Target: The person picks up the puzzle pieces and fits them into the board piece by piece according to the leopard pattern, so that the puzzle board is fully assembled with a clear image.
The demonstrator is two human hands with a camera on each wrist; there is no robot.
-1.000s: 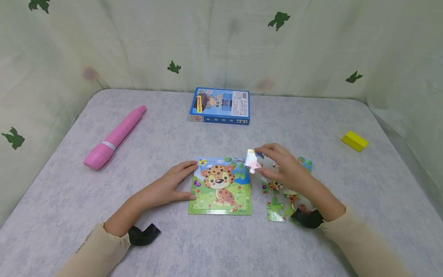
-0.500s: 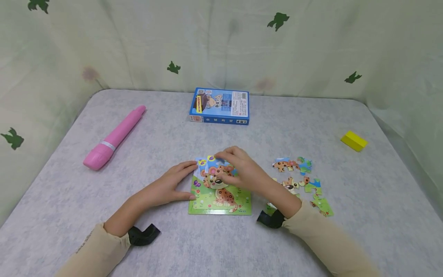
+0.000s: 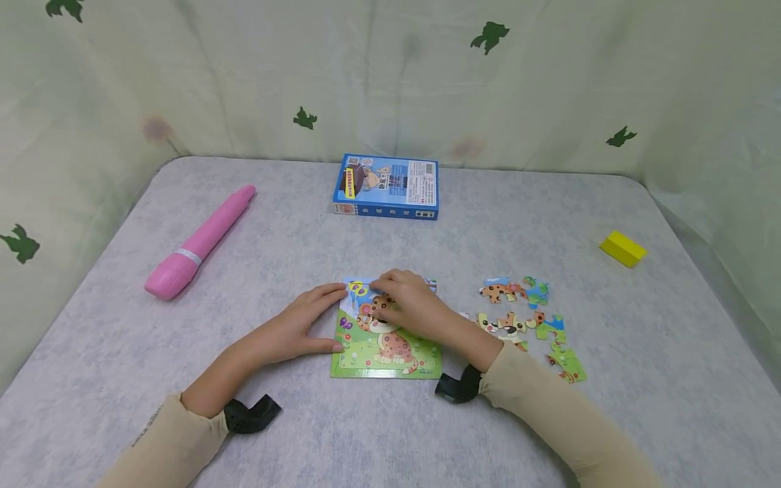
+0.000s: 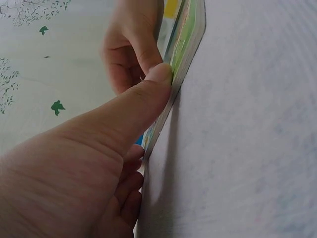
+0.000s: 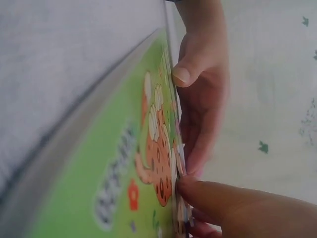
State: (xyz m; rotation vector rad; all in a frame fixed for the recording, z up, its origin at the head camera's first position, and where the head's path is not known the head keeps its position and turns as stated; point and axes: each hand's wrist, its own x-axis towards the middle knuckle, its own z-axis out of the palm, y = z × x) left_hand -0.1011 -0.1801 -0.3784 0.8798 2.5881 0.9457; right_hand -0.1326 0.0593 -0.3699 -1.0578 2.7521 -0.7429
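A square puzzle board (image 3: 381,362) with a leopard cub picture lies flat at the middle of the table. Along its left edge rests my left hand (image 3: 293,330), thumb low and fingers high, spread apart. The left wrist view shows that thumb (image 4: 153,79) pressing on the board's rim. Over the board's upper part, my right hand (image 3: 415,305) pinches a jigsaw piece (image 3: 363,299) at the top left corner, partly hidden by the fingers. In the right wrist view, the right thumb (image 5: 208,196) is low against the picture surface.
Several loose jigsaw pieces (image 3: 564,359) lie right of the board, some partly behind the right forearm. A blue box (image 3: 390,186) stands at the back. A pink microphone-shaped object (image 3: 201,240) lies at left, a yellow block (image 3: 623,249) at right.
My right hand has carried the jigsaw piece left from beside the board's right edge, over the picture, and down to its top left corner. The left hand has stayed in place.
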